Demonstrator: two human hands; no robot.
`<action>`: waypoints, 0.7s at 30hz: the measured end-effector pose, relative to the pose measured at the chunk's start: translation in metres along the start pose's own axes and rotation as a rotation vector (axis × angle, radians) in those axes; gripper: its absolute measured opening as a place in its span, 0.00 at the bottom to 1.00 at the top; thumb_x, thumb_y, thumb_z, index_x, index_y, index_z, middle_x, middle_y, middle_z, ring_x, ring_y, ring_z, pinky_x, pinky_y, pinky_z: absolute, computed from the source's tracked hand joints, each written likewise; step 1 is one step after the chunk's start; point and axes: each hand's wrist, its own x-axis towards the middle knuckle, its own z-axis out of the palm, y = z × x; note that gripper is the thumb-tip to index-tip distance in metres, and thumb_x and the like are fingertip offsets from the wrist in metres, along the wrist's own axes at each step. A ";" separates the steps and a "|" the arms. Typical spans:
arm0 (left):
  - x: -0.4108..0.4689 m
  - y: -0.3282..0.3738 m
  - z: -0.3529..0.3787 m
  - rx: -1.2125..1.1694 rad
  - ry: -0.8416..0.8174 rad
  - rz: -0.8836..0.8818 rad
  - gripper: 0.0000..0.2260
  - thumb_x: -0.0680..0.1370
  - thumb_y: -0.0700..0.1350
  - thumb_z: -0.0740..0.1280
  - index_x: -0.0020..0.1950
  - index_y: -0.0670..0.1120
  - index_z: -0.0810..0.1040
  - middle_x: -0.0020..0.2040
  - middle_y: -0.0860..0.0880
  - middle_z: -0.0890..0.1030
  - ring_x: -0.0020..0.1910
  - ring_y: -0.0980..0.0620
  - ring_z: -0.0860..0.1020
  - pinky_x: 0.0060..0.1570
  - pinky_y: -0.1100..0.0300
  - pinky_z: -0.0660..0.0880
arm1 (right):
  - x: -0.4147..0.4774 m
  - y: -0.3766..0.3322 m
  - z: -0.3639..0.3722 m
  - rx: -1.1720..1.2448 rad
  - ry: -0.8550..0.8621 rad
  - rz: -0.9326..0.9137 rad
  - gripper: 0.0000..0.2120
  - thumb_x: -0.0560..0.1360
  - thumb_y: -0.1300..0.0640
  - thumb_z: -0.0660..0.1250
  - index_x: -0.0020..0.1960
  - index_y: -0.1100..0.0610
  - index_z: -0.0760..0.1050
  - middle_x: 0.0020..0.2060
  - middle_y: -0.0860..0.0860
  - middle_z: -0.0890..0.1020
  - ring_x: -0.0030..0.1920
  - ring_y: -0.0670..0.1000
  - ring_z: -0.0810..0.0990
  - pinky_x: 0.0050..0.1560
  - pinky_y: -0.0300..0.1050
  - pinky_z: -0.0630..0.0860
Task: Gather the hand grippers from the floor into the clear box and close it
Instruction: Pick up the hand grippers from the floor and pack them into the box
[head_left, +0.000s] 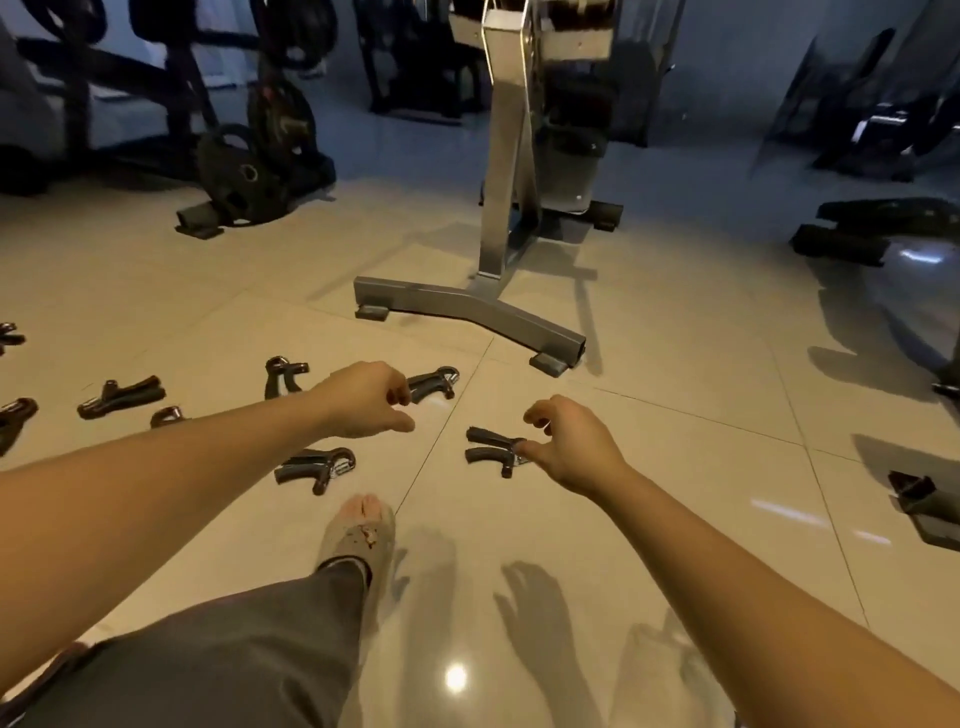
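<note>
From my seat the pale tiled floor (675, 415) fills most of the view. The steel machine frame (470, 306) stands on it ahead, and a rack of weight plates (244, 176) sits further back on the left. The hand grippers lie scattered on the tiles, mostly to my left, and I see nothing I could safely call the clear box.

My left hand (363, 400) reaches to the far gripper (434, 382), curled fingertips at the end of its handles and thumb spread below. I cannot tell whether it has closed on it. My right hand (571, 447) hovers at the near gripper (491, 449). Its thumb tip touches the metal spring end, and the fingers arch above it, apart, gripping nothing. A third gripper (317, 465) lies between my left arm and my foot (358, 530).

I judge each gripper stiff, fairly light and sturdy, with grippy dark handles and a slicker metal coil. I would wrap my fingers round both handles, since a pinch on the coil could let it swing or slip
</note>
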 end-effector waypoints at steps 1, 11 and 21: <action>0.017 -0.012 0.005 -0.001 -0.003 -0.004 0.20 0.75 0.53 0.74 0.63 0.47 0.79 0.58 0.49 0.80 0.53 0.51 0.78 0.51 0.58 0.75 | 0.014 0.001 0.011 -0.002 -0.016 0.008 0.23 0.74 0.46 0.74 0.66 0.53 0.77 0.58 0.49 0.80 0.55 0.51 0.79 0.53 0.49 0.79; 0.180 -0.099 0.062 0.001 -0.083 -0.001 0.26 0.72 0.57 0.75 0.68 0.52 0.75 0.60 0.51 0.80 0.55 0.49 0.79 0.55 0.53 0.77 | 0.131 0.029 0.117 0.048 -0.124 0.158 0.25 0.74 0.47 0.73 0.68 0.53 0.74 0.60 0.49 0.77 0.56 0.53 0.80 0.53 0.49 0.75; 0.340 -0.146 0.142 0.034 -0.135 0.016 0.35 0.68 0.58 0.78 0.70 0.49 0.70 0.61 0.48 0.77 0.58 0.44 0.76 0.51 0.51 0.76 | 0.216 0.086 0.212 -0.098 -0.266 0.197 0.24 0.69 0.52 0.72 0.65 0.52 0.75 0.56 0.48 0.77 0.55 0.53 0.76 0.53 0.45 0.71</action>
